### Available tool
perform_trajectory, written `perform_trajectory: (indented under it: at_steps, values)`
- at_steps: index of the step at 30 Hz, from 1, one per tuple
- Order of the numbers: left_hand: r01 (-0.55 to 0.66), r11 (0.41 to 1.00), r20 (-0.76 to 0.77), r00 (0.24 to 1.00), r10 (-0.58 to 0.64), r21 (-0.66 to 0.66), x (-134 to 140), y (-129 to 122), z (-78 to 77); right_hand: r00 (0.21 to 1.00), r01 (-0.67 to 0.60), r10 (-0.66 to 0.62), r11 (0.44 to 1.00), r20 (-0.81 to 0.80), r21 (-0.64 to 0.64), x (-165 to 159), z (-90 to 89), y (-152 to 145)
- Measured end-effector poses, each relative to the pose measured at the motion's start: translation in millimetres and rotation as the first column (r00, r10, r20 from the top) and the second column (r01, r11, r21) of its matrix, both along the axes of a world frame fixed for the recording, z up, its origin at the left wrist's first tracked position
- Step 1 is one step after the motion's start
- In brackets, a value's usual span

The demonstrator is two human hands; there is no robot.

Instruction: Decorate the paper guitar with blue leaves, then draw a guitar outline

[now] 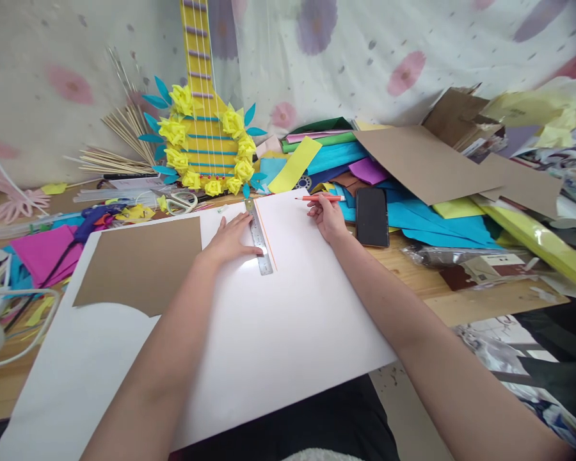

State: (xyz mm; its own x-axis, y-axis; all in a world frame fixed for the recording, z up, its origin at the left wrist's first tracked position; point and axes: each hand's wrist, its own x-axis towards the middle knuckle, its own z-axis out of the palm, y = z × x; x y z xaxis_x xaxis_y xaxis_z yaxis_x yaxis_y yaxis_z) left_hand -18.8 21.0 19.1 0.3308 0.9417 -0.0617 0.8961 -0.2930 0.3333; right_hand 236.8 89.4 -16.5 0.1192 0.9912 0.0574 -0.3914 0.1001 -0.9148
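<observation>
A large white sheet of paper [288, 333] covers the front of the table. On it my left hand [228, 240] lies with its fingers spread, pressing a metal ruler [265, 259] flat. An orange line [269, 242] runs along the ruler's right side. My right hand [330, 221] is closed round an orange pencil [312, 198], or a slim pen, held nearly level at the sheet's right edge, its tip pointing left and apart from the line. A brown cardboard piece [139, 259] with a curved lower edge rests on the sheet's left part.
A yellow guitar-shaped craft [206, 137] with paper flowers stands at the back. Scissors [181, 203] lie before it. Right of my right hand are a black phone [372, 218], blue sheets [436, 221] and brown cardboard [427, 160]. Pink sheets [45, 256] and a white cable [52, 307] lie left.
</observation>
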Motion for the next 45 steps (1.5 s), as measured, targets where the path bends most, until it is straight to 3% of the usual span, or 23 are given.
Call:
perform_trajectory:
  at_steps: [7,13,17,20,24,33,40,45]
  values:
    - [0.012,0.999,-0.027,1.0,-0.013,-0.036,-0.9,-2.8,1.0,1.0,-0.013,0.012,0.999,0.029,0.039,0.6,-2.6,1.1]
    - [0.035,0.996,-0.019,0.999,-0.037,-0.08,-5.2,-1.7,2.3,0.982,-0.05,0.032,0.995,0.187,0.089,-3.6,-1.5,-4.4]
    - [-0.162,0.987,-0.007,0.987,0.162,0.018,5.5,-4.8,0.4,0.966,-0.077,0.048,0.992,0.255,0.103,-6.2,-0.6,-6.9]
    - [-0.338,0.923,0.047,0.941,0.335,0.183,23.1,-8.7,-2.0,0.965,-0.073,0.043,0.992,0.26,0.106,-7.1,-0.9,-6.6]
    - [-0.424,0.876,0.053,0.904,0.424,0.228,43.9,-10.3,-3.2,0.956,-0.064,0.029,0.991,0.292,0.114,-7.7,-2.2,-5.6]
    - [-0.509,0.856,-0.012,0.859,0.512,0.091,49.8,-1.9,11.7,0.952,-0.078,0.034,0.988,0.305,0.133,-7.0,-6.2,-2.5]
    - [-0.62,0.782,0.054,0.781,0.623,-0.055,36.1,2.7,26.9,0.953,-0.088,0.046,0.988,0.299,0.129,-6.6,-5.3,-3.1]
    - [-0.63,0.769,0.056,0.769,0.637,-0.108,17.2,8.6,31.9,0.951,-0.086,0.044,0.988,0.306,0.126,-6.3,-5.0,-3.3]
